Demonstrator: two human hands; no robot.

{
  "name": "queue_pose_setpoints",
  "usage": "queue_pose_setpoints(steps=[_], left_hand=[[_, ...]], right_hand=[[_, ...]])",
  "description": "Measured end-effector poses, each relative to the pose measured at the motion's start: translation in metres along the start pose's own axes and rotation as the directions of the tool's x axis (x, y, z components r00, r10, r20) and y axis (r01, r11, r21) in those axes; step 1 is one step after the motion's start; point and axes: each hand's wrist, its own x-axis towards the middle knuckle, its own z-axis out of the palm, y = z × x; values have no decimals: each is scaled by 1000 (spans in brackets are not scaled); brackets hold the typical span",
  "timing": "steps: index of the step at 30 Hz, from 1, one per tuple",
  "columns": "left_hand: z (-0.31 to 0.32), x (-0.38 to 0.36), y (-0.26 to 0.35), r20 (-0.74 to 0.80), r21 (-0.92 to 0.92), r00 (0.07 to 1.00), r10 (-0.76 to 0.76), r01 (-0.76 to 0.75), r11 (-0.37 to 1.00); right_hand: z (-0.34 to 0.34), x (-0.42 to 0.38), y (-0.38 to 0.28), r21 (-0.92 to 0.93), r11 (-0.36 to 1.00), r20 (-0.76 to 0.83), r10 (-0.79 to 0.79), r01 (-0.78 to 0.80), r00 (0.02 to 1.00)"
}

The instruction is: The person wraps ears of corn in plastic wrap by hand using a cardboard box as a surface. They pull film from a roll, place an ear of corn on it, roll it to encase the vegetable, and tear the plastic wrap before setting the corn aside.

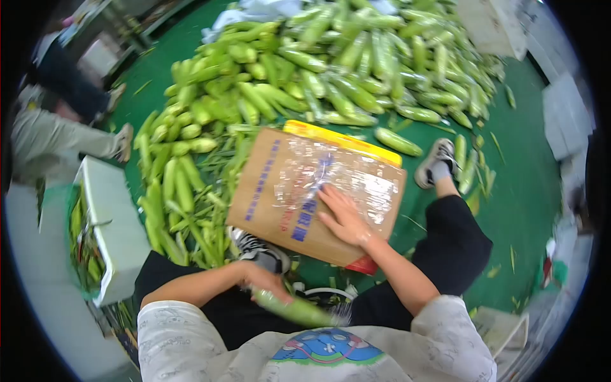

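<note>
My left hand [264, 281] is wrapped round a green corn cob [299, 311] in its husk, held low near my lap and blurred by motion. With fingers spread, my right hand [344, 216] lies flat on a cardboard box [258, 184] between my legs. Shiny clear plastic film [375, 191] covers much of the box top, over blue printing. A yellow edge [344, 141] shows beyond the box's far side, and a red piece [363, 264] shows at its near corner.
A large heap of corn [356, 63] spreads across the green floor [515, 210] ahead and left. A white bin [118, 229] with husks stands at the left. Two people's legs [63, 137] show at the upper left. Below the box is a white rim [328, 291].
</note>
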Motion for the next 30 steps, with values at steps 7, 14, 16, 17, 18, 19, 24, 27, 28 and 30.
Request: queue_pose_setpoints(steps=[7, 14, 16, 17, 18, 19, 24, 27, 28, 30], left_hand=[[-35, -63, 20, -779, 389, 117, 616, -681, 621], [-47, -57, 31, -965, 175, -203, -165, -970, 171], [-95, -40, -3, -918, 282, -370, -141, -861, 424], [-128, -30, -29, -853, 367, -519, -57, -674, 641], [-166, -31, -76, -771, 406, -631, -80, -585, 702], [-193, -48, -123, -677, 432, -731, -83, -487, 759], [-227, -108, -283, -582, -559, -690, -431, -46, 828], [-235, -106, -300, -646, -651, -616, -451, 137, 747], [-237, -104, -296, -629, -680, -630, -455, 162, 716], [-244, -104, -296, -622, -701, -639, -452, 199, 685]], right_hand=[[52, -56, -78, 931, 114, 121, 800, -346, 588], [52, 23, -151, 723, -259, 690, 266, -640, 673], [66, 70, -153, 746, -128, 660, 272, -654, 700], [69, 104, -134, 700, -191, 706, 331, -688, 626], [79, 139, -109, 722, -69, 625, 490, -688, 608], [81, 175, -75, 761, -149, 625, 428, -631, 652], [-34, 374, 65, 894, 341, 37, 591, -291, 806], [-118, 394, 44, 731, 679, -292, 407, -72, 866], [-124, 377, 44, 654, 757, -309, 286, -16, 907], [-131, 310, 24, 369, 929, -279, 98, 12, 955]])
